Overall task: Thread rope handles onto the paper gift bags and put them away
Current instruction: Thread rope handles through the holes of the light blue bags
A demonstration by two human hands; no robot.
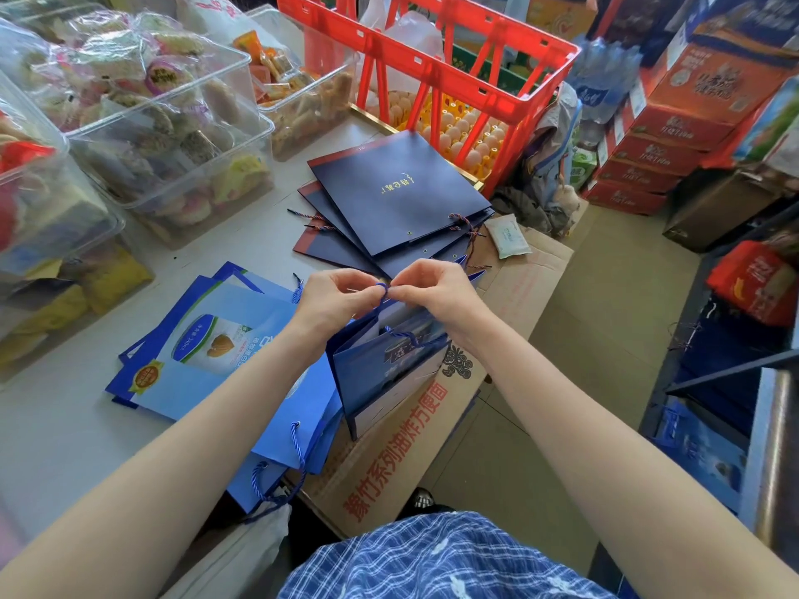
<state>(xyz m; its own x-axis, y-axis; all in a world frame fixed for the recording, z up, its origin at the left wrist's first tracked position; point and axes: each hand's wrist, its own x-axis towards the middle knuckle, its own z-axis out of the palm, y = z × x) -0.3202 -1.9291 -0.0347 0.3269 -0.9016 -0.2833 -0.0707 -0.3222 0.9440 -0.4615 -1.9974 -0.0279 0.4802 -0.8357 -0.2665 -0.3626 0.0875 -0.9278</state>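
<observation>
My left hand (335, 294) and my right hand (432, 287) meet above a dark blue paper gift bag (380, 369) that stands half open on a cardboard box. Both hands pinch a blue rope handle (382, 291) at the bag's top edge. A second blue rope (404, 337) hangs inside the bag's mouth. To the left lies a stack of light blue gift bags (207, 352) with blue rope handles (298, 447). Beyond my hands lies a fanned pile of flat navy gift bags (397, 192), some with twisted rope ends showing.
Clear plastic tubs of packed snacks (151, 123) fill the table's left side. A red crate (454, 75) over egg trays stands at the back. A printed cardboard box (415, 443) sits under the bag. Stacked red cartons (674, 136) and floor are to the right.
</observation>
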